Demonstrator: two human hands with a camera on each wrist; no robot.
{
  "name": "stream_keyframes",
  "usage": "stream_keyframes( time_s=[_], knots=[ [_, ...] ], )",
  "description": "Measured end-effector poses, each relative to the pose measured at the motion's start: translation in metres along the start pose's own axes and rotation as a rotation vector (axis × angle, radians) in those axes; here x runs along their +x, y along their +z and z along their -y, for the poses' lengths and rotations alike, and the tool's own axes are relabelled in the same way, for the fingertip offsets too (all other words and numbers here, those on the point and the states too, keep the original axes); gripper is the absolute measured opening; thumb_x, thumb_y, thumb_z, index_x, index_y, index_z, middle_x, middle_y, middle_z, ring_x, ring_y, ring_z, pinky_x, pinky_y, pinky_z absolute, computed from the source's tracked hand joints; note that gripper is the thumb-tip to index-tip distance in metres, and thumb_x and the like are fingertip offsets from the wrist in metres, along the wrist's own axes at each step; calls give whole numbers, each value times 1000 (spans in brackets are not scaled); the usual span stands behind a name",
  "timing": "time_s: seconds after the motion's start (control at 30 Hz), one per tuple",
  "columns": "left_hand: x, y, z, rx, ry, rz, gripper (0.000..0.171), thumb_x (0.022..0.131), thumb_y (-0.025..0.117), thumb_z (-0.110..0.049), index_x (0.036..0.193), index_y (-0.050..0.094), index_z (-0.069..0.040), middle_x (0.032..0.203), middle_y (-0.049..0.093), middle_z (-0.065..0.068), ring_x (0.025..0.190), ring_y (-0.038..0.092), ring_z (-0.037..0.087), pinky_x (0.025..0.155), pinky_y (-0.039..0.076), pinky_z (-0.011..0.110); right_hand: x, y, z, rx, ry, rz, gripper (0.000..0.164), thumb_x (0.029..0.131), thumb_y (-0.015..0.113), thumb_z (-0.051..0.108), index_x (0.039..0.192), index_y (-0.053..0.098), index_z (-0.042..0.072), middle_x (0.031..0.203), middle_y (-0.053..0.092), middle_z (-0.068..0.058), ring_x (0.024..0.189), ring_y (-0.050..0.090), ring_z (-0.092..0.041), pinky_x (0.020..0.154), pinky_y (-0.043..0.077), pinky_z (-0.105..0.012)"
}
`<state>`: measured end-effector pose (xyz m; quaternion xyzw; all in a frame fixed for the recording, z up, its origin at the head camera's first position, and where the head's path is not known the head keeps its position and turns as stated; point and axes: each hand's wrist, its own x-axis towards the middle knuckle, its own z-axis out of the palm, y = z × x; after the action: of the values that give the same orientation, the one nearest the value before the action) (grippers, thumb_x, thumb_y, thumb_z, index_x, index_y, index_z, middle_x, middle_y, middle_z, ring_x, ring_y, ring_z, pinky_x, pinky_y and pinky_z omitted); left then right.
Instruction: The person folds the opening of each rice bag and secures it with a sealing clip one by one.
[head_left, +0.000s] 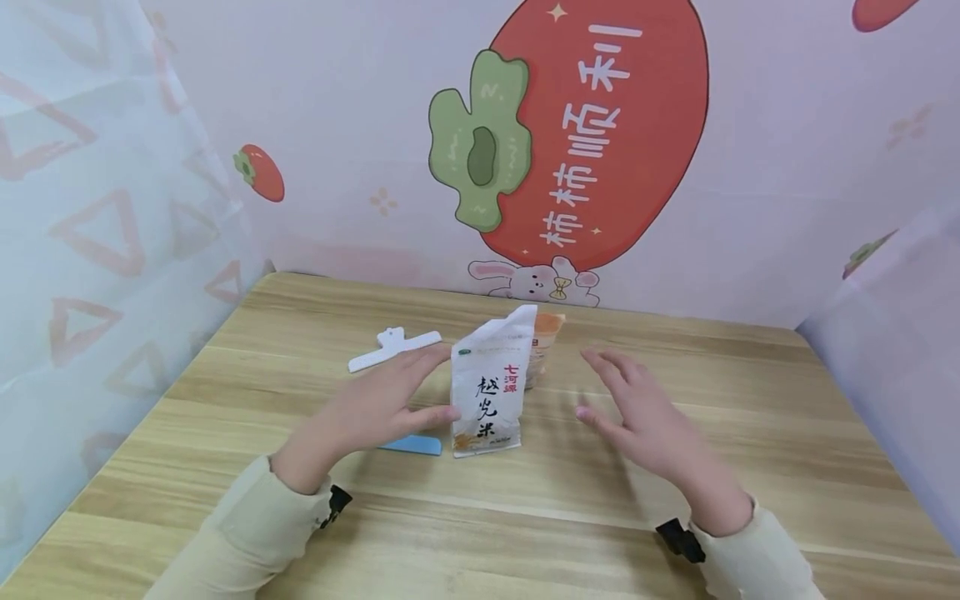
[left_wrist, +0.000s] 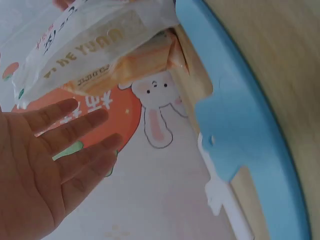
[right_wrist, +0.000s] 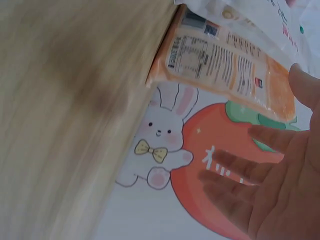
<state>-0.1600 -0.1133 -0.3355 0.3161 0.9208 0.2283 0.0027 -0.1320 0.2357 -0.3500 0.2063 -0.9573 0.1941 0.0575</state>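
Note:
A white rice bag with dark lettering stands upright on the wooden table. Behind it leans an orange packet, whose printed label shows in the right wrist view. My left hand is at the white bag's left side, fingers spread and thumb tip right at its edge. To the right of both bags my right hand hovers apart from them, fingers extended. A white sealing clip lies beyond my left hand. Partly hidden beneath that hand is a blue clip, seen whole-width in the left wrist view.
The wooden table ends at a printed backdrop with a large red persimmon and a rabbit. Pale patterned sheets hang at the left and right sides. A black strap sits at each wrist.

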Motion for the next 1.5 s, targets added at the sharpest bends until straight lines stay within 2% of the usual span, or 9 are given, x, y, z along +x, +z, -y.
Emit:
stream_keyframes(
  time_s=[0.13,0.33,0.43,0.57,0.77,0.93,1.07,1.33,1.5],
  knots=[
    [6,4,-1,-164,-46,25,67,88,67,-57,143,49,-23,141,56,-6,136,50,19,112,42,47,6,5,5,67,-13,56,69,97,59,47,153,36,14,147,47,-18,135,44,-42,107,39,-64],
    [11,9,-2,-280,-123,79,62,87,70,-56,136,54,-21,126,66,-5,125,58,23,102,49,49,17,15,11,205,-48,96,68,97,60,46,153,38,15,151,48,-10,137,48,-35,110,39,-59],
    [12,11,-2,-328,-130,102,62,87,72,-52,136,54,-20,122,68,-6,121,59,23,97,52,47,23,20,16,274,-55,106,66,96,62,43,153,38,19,151,49,-7,131,53,-35,103,47,-57],
    [15,15,1,-349,-99,122,65,86,75,-47,140,51,-19,121,68,-7,118,61,20,95,53,44,29,24,23,350,-48,125,65,96,65,36,152,39,19,144,56,-8,123,59,-35,95,52,-55],
    [18,20,5,-337,-73,134,65,85,77,-43,139,51,-20,118,69,-7,111,63,18,90,55,40,38,31,31,426,-90,153,58,93,69,34,144,47,16,134,62,-2,122,61,-29,99,51,-53],
    [20,22,6,-351,-42,132,57,86,78,-33,135,53,-16,113,71,-4,107,66,17,85,56,35,44,33,35,458,-56,196,60,87,77,32,138,51,16,134,62,-3,120,62,-30,99,52,-53],
    [23,22,6,-395,-21,141,52,88,77,-25,133,55,-11,112,71,1,102,68,18,81,58,27,47,34,35,483,-31,226,59,86,78,29,137,52,13,132,64,-7,120,62,-32,99,52,-54],
    [27,23,8,-447,-28,149,47,87,77,-19,129,58,-8,111,71,5,98,70,17,80,58,24,54,42,32,584,-20,253,58,85,78,18,137,52,8,130,64,-9,117,65,-27,102,52,-44],
    [26,22,7,-466,-20,154,44,86,79,-17,123,61,-4,108,72,8,95,71,17,81,59,24,54,44,32,610,-4,261,59,85,78,17,137,52,8,129,65,-9,115,66,-25,100,54,-41]
  ],
)
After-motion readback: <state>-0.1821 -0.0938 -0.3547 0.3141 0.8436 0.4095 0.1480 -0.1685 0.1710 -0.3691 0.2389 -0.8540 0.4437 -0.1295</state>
